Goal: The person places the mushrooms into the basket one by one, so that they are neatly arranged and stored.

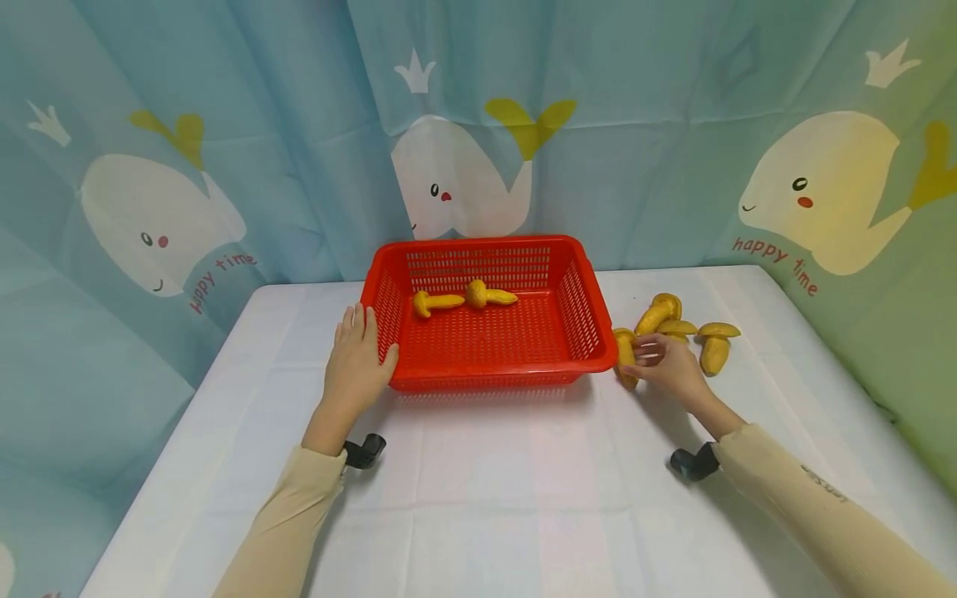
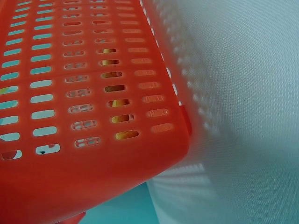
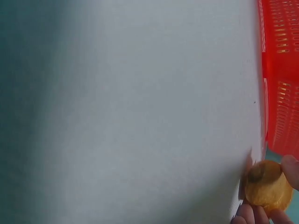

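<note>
A red plastic basket [image 1: 486, 370] with slotted sides stands at the back of the table. My left hand [image 1: 351, 365] lies against its left end, fingers straight along the rim and thumb at the front corner. Just right of the basket, my right hand [image 1: 675, 374] pinches a yellow-brown mushroom [image 1: 625, 349]. In the right wrist view, the thumb [image 3: 290, 171] and fingers lie on opposite sides of the mushroom [image 3: 267, 186]. Two more mushrooms lie inside the basket, one at the left [image 1: 438, 303] and another beside it [image 1: 489, 295].
Behind and right of my right hand lie three other mushrooms: one at the back [image 1: 660, 312], one partly hidden by the hand [image 1: 678, 328], one farthest right [image 1: 715, 350]. A white cloth covers the table [image 1: 478, 498]. A whale-print curtain [image 1: 299, 124] hangs directly behind.
</note>
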A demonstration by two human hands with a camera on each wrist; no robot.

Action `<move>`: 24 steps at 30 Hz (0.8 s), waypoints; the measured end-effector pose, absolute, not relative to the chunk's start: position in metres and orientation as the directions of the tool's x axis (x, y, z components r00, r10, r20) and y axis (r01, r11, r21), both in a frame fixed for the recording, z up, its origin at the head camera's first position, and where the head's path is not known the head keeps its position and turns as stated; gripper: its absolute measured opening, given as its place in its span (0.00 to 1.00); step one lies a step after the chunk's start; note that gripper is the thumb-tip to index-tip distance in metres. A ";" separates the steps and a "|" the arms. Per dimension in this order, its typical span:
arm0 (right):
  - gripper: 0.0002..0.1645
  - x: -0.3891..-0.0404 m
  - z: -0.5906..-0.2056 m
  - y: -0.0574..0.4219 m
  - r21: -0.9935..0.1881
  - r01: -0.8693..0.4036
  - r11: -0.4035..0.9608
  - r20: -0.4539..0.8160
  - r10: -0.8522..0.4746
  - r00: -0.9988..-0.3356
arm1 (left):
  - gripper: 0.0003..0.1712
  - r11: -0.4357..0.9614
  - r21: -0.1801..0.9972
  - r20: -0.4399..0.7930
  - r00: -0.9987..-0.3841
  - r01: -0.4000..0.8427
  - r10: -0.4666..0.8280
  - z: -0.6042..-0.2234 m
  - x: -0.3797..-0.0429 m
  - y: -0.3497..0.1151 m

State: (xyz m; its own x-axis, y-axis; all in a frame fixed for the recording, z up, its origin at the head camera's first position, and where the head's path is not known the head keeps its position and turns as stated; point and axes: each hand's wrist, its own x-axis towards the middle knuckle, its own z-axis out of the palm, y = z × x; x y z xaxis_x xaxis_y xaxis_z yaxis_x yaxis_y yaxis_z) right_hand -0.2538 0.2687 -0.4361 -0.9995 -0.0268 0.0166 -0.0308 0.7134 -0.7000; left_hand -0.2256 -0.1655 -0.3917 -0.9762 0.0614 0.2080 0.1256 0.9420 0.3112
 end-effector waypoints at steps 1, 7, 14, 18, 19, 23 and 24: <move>0.31 -0.254 -0.436 0.268 -0.695 -0.032 0.718 0.018 -0.027 -0.999 | 0.40 0.942 0.312 0.207 -0.976 0.125 0.061 -0.392 -0.225 -0.165; 0.31 -0.257 -0.433 0.269 -0.687 -0.029 0.726 0.003 -0.037 -0.999 | 0.40 0.942 0.311 0.208 -0.976 0.124 0.060 -0.391 -0.225 -0.164; 0.33 -0.261 -0.433 0.272 -0.694 0.006 0.720 -0.053 -0.043 -0.998 | 0.40 0.942 0.311 0.211 -0.976 0.127 0.062 -0.392 -0.224 -0.165; 0.33 -0.263 -0.434 0.273 -0.696 0.019 0.718 -0.071 -0.042 -0.997 | 0.40 0.941 0.313 0.212 -0.975 0.128 0.063 -0.393 -0.224 -0.165; 0.33 -0.263 -0.434 0.273 -0.695 0.015 0.719 -0.069 -0.045 -0.997 | 0.40 0.941 0.314 0.212 -0.975 0.129 0.062 -0.393 -0.224 -0.166; 0.32 -0.262 -0.435 0.274 -0.672 -0.017 0.740 -0.044 -0.063 -0.997 | 0.40 0.940 0.316 0.213 -0.975 0.128 0.061 -0.393 -0.225 -0.166; 0.32 -0.261 -0.435 0.275 -0.665 -0.024 0.747 -0.039 -0.066 -0.997 | 0.40 0.940 0.316 0.213 -0.975 0.127 0.060 -0.393 -0.225 -0.166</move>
State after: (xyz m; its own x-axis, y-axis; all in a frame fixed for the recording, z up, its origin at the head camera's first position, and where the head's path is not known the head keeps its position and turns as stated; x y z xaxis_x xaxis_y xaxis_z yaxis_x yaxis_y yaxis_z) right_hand -0.2614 0.2746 -0.4352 -0.9971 -0.0660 -0.0387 -0.0236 0.7466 -0.6649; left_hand -0.2249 -0.1658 -0.3929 -0.9751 0.0604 0.2133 0.1273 0.9401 0.3162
